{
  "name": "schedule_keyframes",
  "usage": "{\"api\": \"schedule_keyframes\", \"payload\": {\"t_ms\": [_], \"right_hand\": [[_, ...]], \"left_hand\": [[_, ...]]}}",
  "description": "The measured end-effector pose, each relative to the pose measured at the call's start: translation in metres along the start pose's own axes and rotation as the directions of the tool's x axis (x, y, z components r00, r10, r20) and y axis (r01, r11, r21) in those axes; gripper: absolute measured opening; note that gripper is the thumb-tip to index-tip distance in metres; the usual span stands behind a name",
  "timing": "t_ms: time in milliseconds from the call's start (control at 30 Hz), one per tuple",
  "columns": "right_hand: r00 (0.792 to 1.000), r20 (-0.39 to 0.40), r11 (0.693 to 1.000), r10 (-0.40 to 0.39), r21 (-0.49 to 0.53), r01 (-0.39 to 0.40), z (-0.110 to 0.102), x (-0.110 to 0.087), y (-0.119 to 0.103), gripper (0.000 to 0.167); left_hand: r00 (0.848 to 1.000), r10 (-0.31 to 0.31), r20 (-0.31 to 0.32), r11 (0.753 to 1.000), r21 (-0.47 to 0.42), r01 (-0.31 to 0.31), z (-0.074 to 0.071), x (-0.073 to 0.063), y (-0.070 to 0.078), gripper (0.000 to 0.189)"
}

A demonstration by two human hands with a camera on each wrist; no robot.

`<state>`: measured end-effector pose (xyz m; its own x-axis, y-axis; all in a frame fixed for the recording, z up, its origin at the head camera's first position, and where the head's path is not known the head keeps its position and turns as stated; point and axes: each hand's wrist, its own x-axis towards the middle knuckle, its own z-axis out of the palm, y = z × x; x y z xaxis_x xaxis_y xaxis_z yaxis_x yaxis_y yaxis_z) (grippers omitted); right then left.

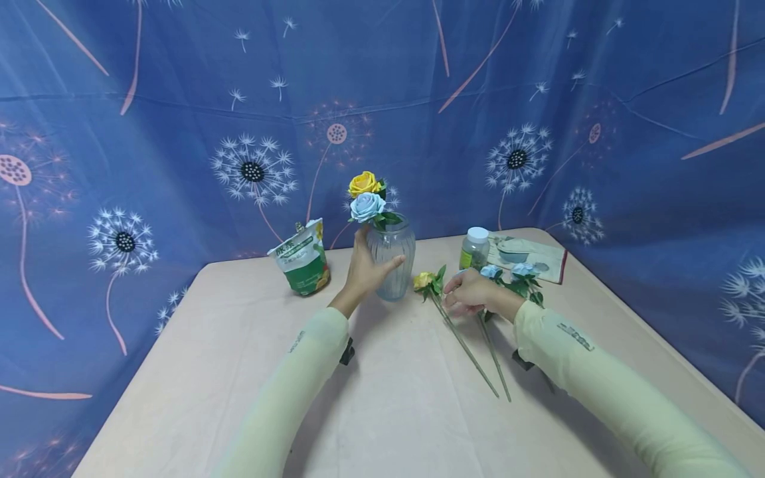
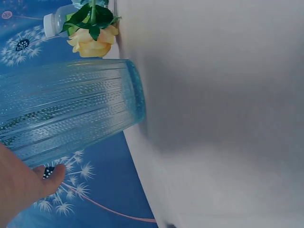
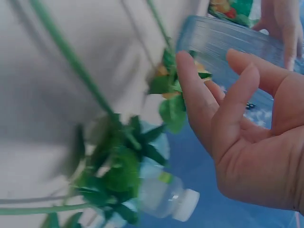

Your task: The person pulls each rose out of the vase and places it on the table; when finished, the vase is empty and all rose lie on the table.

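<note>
Blue dandelion-print curtains [image 1: 406, 166] enclose a table [image 1: 239, 318] under a pale pink cover, where a person in light yellow sleeves [image 1: 305, 372] works among artificial roses. The left hand [image 1: 369, 269] clasps a ribbed clear glass vase [image 1: 394, 282] by its left side near the top, the thumb lying across the front of the glass. The right hand [image 1: 475, 292] hovers over flowers to the right of the vase, its fingers loosely bent and parted, with space between the thumb and the nearest fingertips; whether any finger brushes a leaf cannot be told. At the mouth of the upright vase, a bright yellow rose [image 1: 364, 184] and a light blue rose [image 1: 367, 207] lean out over the left of the rim, the yellow one above the blue. Just right of the vase, a paler yellow rose [image 1: 424, 281] lies with its head near the glass and its long stem running toward the person. More blue roses [image 1: 523, 269] lie beyond the right hand, partly hidden by it. Behind them stands a clear jar [image 1: 474, 254] with a white lid, and beside it, toward the table's far right corner, rests a flat, patterned item [image 1: 550, 259] with a red edge. Left of the vase, apart from it, stands a green-and-white pouch [image 1: 307, 272] with a spout on top
</note>
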<state>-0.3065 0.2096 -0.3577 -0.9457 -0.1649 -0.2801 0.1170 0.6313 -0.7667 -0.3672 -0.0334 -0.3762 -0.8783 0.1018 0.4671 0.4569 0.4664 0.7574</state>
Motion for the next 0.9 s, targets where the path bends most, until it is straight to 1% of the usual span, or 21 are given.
{"api": "schedule_keyframes", "payload": {"t_ms": [167, 267, 333, 433, 533, 633, 700, 733, 800, 867, 900], "right_hand": [[0.998, -0.046, 0.999, -0.034, -0.001, 0.034, -0.007, -0.004, -0.024, 0.038], [0.99, -0.103, 0.995, -0.095, 0.001, 0.095, -0.01, -0.005, -0.038, 0.032], [0.978, -0.143, 0.988, -0.149, 0.005, 0.152, -0.011, -0.005, -0.046, 0.027], [0.951, -0.208, 0.973, -0.227, -0.004, 0.231, -0.009, -0.006, -0.058, 0.021], [0.922, -0.269, 0.959, -0.279, -0.029, 0.282, -0.005, -0.008, -0.069, 0.02], [0.883, -0.33, 0.941, -0.334, -0.061, 0.333, -0.001, -0.009, -0.081, 0.02], [0.851, -0.364, 0.923, -0.379, -0.082, 0.376, 0.002, -0.009, -0.088, 0.019], [0.833, -0.376, 0.91, -0.407, -0.092, 0.403, 0.004, -0.009, -0.092, 0.018], [0.805, -0.381, 0.886, -0.455, -0.102, 0.453, 0.009, -0.008, -0.099, 0.017], [0.79, -0.366, 0.866, -0.492, -0.109, 0.488, 0.014, -0.006, -0.105, 0.016], [0.788, -0.355, 0.859, -0.504, -0.107, 0.501, 0.017, -0.005, -0.108, 0.017]], "left_hand": [[1.0, 0.001, 0.0, 1.0, 0.02, -0.001, -0.002, 0.003, 0.004, 0.105], [1.0, 0.003, 0.0, 1.0, 0.023, -0.003, -0.003, 0.003, 0.005, 0.106], [1.0, 0.011, -0.007, 1.0, 0.02, -0.011, -0.002, 0.003, 0.004, 0.106], [0.999, 0.026, -0.019, 0.999, 0.021, -0.025, -0.001, 0.003, 0.003, 0.105], [0.999, 0.038, -0.024, 0.999, 0.018, -0.038, -0.001, 0.002, 0.001, 0.105], [0.998, 0.051, -0.025, 0.999, 0.021, -0.05, -0.001, 0.002, 0.0, 0.105], [0.998, 0.06, -0.027, 0.998, 0.024, -0.059, -0.001, 0.002, 0.0, 0.106], [0.998, 0.064, -0.026, 0.998, 0.028, -0.063, -0.001, 0.002, -0.001, 0.106], [0.998, 0.066, -0.024, 0.997, 0.034, -0.065, -0.001, 0.002, -0.001, 0.106], [0.998, 0.06, -0.02, 0.998, 0.036, -0.059, -0.001, 0.002, -0.002, 0.106], [0.998, 0.055, -0.019, 0.998, 0.039, -0.054, -0.001, 0.002, -0.002, 0.105]]}}
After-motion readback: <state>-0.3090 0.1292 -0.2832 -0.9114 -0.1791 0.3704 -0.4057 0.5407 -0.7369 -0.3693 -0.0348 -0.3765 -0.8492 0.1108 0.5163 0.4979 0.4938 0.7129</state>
